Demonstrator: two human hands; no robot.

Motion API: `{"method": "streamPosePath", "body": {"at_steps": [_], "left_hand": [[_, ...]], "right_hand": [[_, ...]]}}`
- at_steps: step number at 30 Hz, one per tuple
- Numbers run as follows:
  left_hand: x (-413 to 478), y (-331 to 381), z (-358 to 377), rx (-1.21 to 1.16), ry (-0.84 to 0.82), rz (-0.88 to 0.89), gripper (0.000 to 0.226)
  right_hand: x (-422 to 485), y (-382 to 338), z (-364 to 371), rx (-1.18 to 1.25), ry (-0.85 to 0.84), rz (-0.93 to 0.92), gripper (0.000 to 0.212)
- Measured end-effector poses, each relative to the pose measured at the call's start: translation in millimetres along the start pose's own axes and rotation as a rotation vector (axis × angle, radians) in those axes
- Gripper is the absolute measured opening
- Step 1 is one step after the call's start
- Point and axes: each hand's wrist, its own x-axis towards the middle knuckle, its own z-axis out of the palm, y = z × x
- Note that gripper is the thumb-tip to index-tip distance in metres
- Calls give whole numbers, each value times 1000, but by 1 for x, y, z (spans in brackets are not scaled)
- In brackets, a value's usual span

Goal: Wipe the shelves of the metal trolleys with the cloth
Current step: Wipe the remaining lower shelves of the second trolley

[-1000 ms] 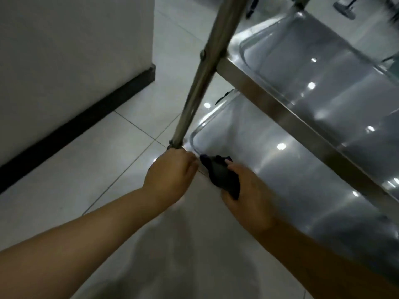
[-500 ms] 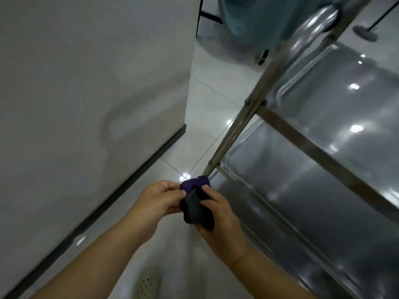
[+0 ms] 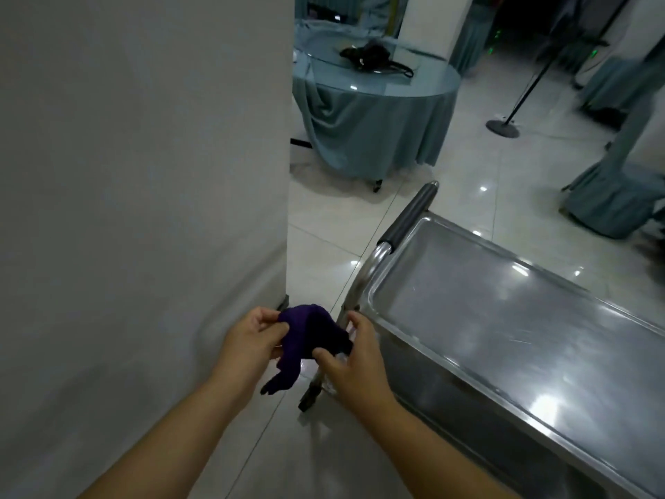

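While beside trolley (image 3: 503,318), cloth (image 3: 309,336) between hands (image 3: 248,340) (image 3: 354,358).

Metal trolley (image 3: 503,336) on tiled floor (image 3: 467,196)

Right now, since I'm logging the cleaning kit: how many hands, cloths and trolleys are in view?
Hands: 2 (left hand, right hand)
Purple cloth: 1
Metal trolley: 1
Total: 4

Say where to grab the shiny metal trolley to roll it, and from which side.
Grip the dark-sleeved round handle bar at the end of the shiny metal trolley, coming from the pale tiled floor beyond that end, fingers curling over the top. The bar sits clear of the shelf rim, so fingers can wrap it.
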Motion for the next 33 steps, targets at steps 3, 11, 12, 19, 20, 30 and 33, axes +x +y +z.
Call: {"method": "streamPosePath", "body": {"at_steps": [3,11,12,19,20,30,33], "left_hand": [[-8,37,-2,-9,-73,60,10],[-2,106,4,10,-136,217,10],[1,111,4,28,-169,240,11],[18,125,34,187,-487,277,52],[22,127,43,212,-495,292,57],[82,177,140,418,-320,560,47],[102,191,169,432,-248,604,24]], "right_hand": [[-5,-33,-8,-109,111,-153,46],[3,-104,-20,81,87,-117,17],[8,-111,-25,136,89,-107,18],[40,-127,-80,441,73,58,19],[46,-126,-89,464,69,78,19],[127,-115,-179,390,150,-13,20],[156,-115,-205,323,187,-35,22]]}}
